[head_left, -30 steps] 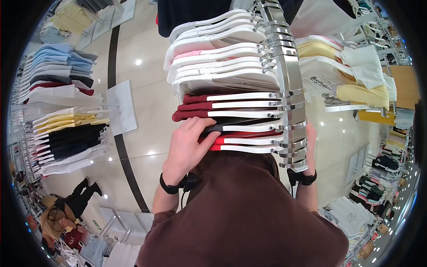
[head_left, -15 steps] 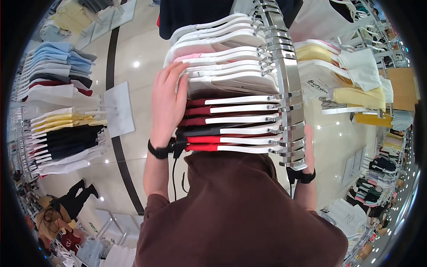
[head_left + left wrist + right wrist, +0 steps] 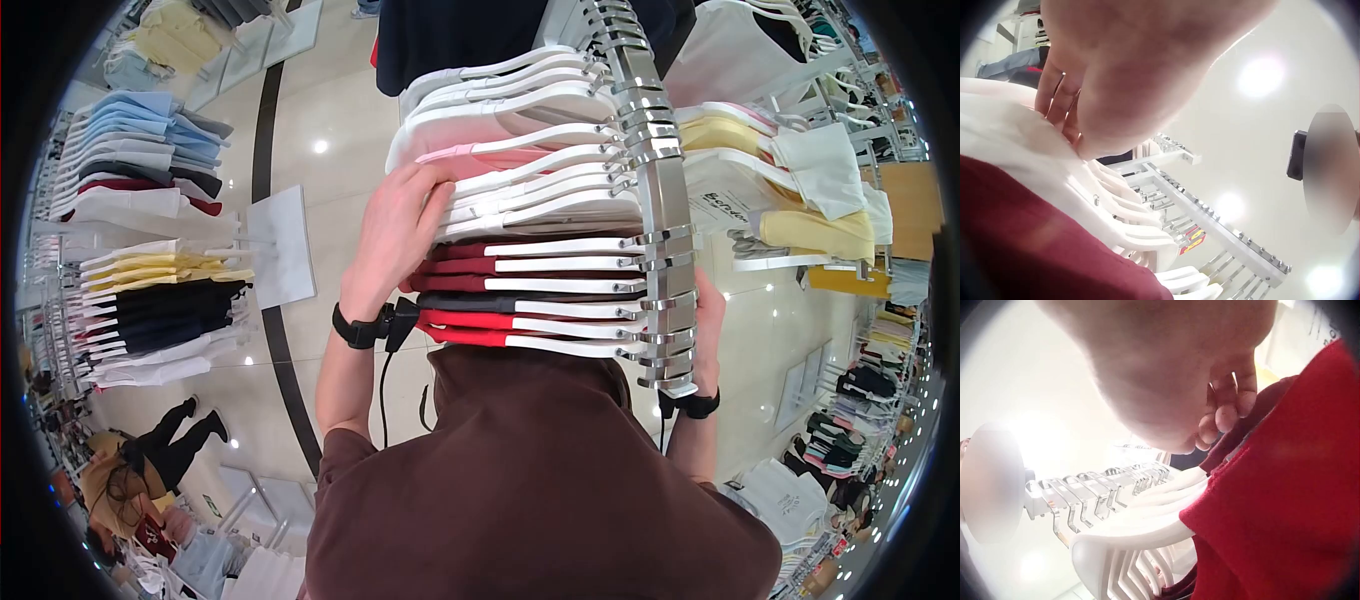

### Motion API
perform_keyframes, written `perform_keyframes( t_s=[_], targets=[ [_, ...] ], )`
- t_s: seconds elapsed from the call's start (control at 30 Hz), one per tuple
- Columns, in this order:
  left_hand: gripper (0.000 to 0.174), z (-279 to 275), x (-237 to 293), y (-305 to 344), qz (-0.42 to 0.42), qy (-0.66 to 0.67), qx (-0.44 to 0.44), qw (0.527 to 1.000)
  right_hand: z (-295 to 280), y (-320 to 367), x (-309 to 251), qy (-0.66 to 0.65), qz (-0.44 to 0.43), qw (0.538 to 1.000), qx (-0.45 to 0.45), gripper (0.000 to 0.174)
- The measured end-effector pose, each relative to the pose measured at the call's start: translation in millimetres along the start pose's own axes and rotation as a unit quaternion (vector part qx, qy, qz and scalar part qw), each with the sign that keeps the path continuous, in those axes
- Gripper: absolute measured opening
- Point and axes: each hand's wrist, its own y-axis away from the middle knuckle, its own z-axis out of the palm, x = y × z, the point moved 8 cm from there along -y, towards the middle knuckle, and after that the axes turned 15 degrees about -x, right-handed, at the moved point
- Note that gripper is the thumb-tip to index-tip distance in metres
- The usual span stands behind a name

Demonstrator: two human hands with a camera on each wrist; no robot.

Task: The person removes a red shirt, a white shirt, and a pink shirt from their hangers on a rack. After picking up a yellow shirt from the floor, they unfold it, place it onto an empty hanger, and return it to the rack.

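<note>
Over the left shoulders of several white shirts (image 3: 470, 212) bends my left hand (image 3: 400, 222), its thumb on their near side and its fingertips beside a pink shirt (image 3: 445, 155). The left wrist view shows those fingers reaching down behind a white shirt's shoulder (image 3: 1016, 128). Beyond the metal rail (image 3: 665, 190), which partly hides it in the head view, is my right hand (image 3: 708, 310). In the right wrist view its loosely bent fingertips (image 3: 1225, 417) rest at the shoulder of a dark red shirt (image 3: 1244, 422). Bright red shirts (image 3: 460, 330) hang nearest my body.
White hangers (image 3: 570, 250) hook onto rings along the rail. A dark shirt (image 3: 465, 302) hangs between the dark red and bright red ones. Other racks hold yellow shirts (image 3: 825, 230) at right and blue shirts (image 3: 150, 130) at left. Someone in dark trousers (image 3: 180, 435) is at lower left.
My left hand has left the dark shirt near my body and gone forward to the white shirts. A gap now shows by the pink shirt. My right hand stays beyond the rail.
</note>
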Motion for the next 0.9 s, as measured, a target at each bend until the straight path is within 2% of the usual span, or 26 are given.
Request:
perform_keyframes(
  t_s=[0.03, 0.1, 0.17, 0.2, 0.27, 0.3, 0.37, 0.4, 0.47, 0.5, 0.57, 0.67, 0.7, 0.77, 0.8, 0.87, 0.9],
  targets=[
    [0.024, -2, -5, 0, -0.015, 0.039, 0.016, 0.999, -1, -3, -8, 0.045, -0.032, 0.998, 0.009, 0.015],
    [0.024, -8, -9, -3, -0.029, 0.078, 0.033, 0.996, -4, -9, -9, 0.065, -0.043, 0.997, 0.022, 0.015],
    [0.027, -8, -17, -12, -0.093, 0.086, -0.027, 0.992, -5, -14, -26, 0.063, -0.1, 0.992, 0.05, 0.019],
    [0.027, -12, -16, -16, -0.093, 0.086, -0.025, 0.992, -5, -19, -26, 0.064, -0.102, 0.991, 0.05, 0.019],
    [0.029, -11, -10, -26, -0.092, -0.011, -0.076, 0.993, -4, -22, -36, 0.122, -0.16, 0.977, 0.068, 0.024],
    [0.029, -12, -12, -30, -0.092, -0.012, -0.075, 0.993, -4, -24, -40, 0.122, -0.162, 0.977, 0.067, 0.024],
    [0.032, -14, -5, -38, -0.024, -0.062, -0.056, 0.996, -2, -30, -45, 0.143, -0.138, 0.979, 0.054, 0.029],
    [0.032, -14, -8, -41, -0.026, -0.063, -0.053, 0.996, -2, -34, -46, 0.143, -0.141, 0.978, 0.052, 0.029],
    [0.032, -17, 2, -41, 0.053, -0.085, -0.009, 0.995, -2, -39, -47, 0.137, -0.146, 0.978, 0.061, 0.033],
    [0.032, -17, 4, -43, 0.054, -0.085, -0.007, 0.995, -2, -41, -50, 0.137, -0.147, 0.978, 0.061, 0.033],
    [0.029, -9, -7, -47, -0.03, 0.028, -0.057, 0.998, 1, -47, -52, 0.144, -0.128, 0.981, 0.038, 0.036],
    [0.033, -6, -8, -41, -0.049, 0.063, -0.077, 0.994, 1, -48, -54, 0.12, -0.136, 0.983, 0.036, 0.036],
    [0.033, -5, -9, -40, -0.048, 0.063, -0.076, 0.994, -1, -55, -56, 0.121, -0.137, 0.983, 0.036, 0.036],
    [0.027, -1, -5, -40, -0.001, 0.026, -0.054, 0.998, -7, -80, -56, 0.013, -0.123, 0.992, -0.012, 0.035],
    [0.027, 4, -8, -42, 0.005, 0.031, -0.056, 0.998, -13, -91, -56, 0.018, -0.119, 0.993, -0.007, 0.035],
    [0.026, 7, -13, -44, 0.019, 0.021, -0.059, 0.998, -4, -124, -48, -0.023, -0.071, 0.992, -0.103, 0.032],
    [0.026, 4, -9, -43, 0.019, 0.021, -0.058, 0.998, -5, -135, -45, -0.022, -0.071, 0.992, -0.103, 0.032]
  ],
)
